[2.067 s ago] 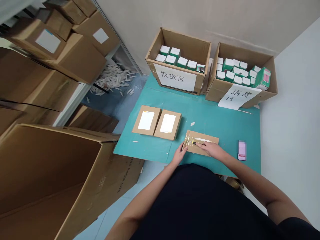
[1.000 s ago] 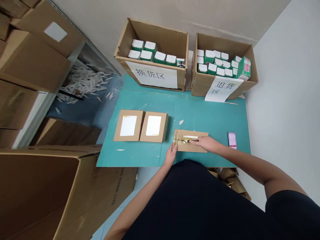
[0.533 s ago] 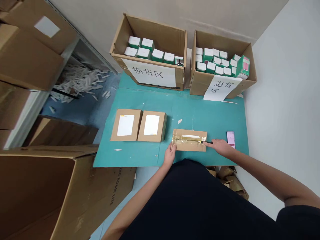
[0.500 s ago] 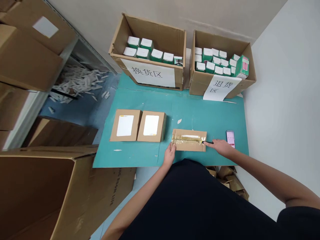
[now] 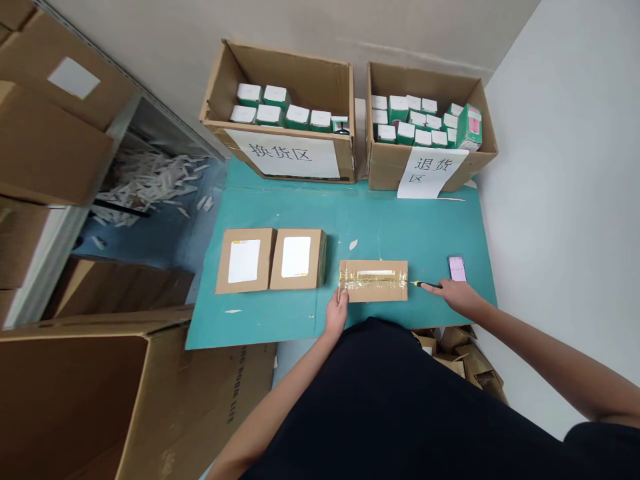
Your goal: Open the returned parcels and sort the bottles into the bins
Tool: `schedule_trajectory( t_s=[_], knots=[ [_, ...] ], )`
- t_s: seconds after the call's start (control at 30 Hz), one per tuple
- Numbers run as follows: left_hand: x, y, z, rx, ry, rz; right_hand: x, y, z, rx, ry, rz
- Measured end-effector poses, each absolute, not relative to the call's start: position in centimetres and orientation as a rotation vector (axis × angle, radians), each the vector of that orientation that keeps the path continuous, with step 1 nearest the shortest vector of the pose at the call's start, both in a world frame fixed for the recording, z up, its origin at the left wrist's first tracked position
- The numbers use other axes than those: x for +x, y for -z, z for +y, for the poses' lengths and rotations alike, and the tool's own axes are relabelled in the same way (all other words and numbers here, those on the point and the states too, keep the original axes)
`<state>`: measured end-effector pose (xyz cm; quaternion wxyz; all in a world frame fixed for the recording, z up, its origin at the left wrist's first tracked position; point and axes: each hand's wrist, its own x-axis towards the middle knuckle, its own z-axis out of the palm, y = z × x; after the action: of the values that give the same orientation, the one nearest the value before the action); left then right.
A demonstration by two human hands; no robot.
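A taped cardboard box (image 5: 375, 293) lies in front of me on the green table, with shiny tape along its middle seam. My left hand (image 5: 337, 311) grips its left end, fingers against the near corner. My right hand (image 5: 459, 296) is closed round a black and yellow utility knife (image 5: 429, 286). The knife's tip points left, just off the box's right end. Beyond my right hand lies a phone (image 5: 457, 269) with a lit screen. Two closed cardboard boxes with white labels, a left one (image 5: 225, 263) and a right one (image 5: 314, 260), stand to the left.
At the table's back stand an open carton (image 5: 220, 127) and another open carton (image 5: 385, 175), both holding green-and-white boxes and bearing paper signs. A large open carton (image 5: 185, 393) stands at lower left. A white wall (image 5: 565, 173) rises on the right.
My right hand has drawn the knife rightward, off the seam and clear of the box's right end. My left hand keeps its grip. The whole view has shifted slightly.
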<state>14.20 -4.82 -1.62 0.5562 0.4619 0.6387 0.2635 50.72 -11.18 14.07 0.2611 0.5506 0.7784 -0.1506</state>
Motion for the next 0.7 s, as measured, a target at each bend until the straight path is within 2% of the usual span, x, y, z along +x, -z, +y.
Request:
schedule_trajectory(
  t_s=[0.3,0.43,0.53,0.7],
  knots=[
    [13.6,2.0,-4.4,1.075,-0.518,1.576,50.5,-13.0,-13.6,1.640,0.439,2.103],
    [12.6,0.9,-3.0,1.391,-0.556,1.556,50.7,-12.3,-16.4,1.670,0.460,2.068],
    [13.2,-1.0,-1.2,1.780,-0.552,1.370,50.7,-11.7,-18.5,1.707,0.525,2.070],
    [17.9,-2.9,2.1,2.023,-0.278,0.730,50.5,-11.7,-18.8,1.738,0.543,2.114]
  ],
)
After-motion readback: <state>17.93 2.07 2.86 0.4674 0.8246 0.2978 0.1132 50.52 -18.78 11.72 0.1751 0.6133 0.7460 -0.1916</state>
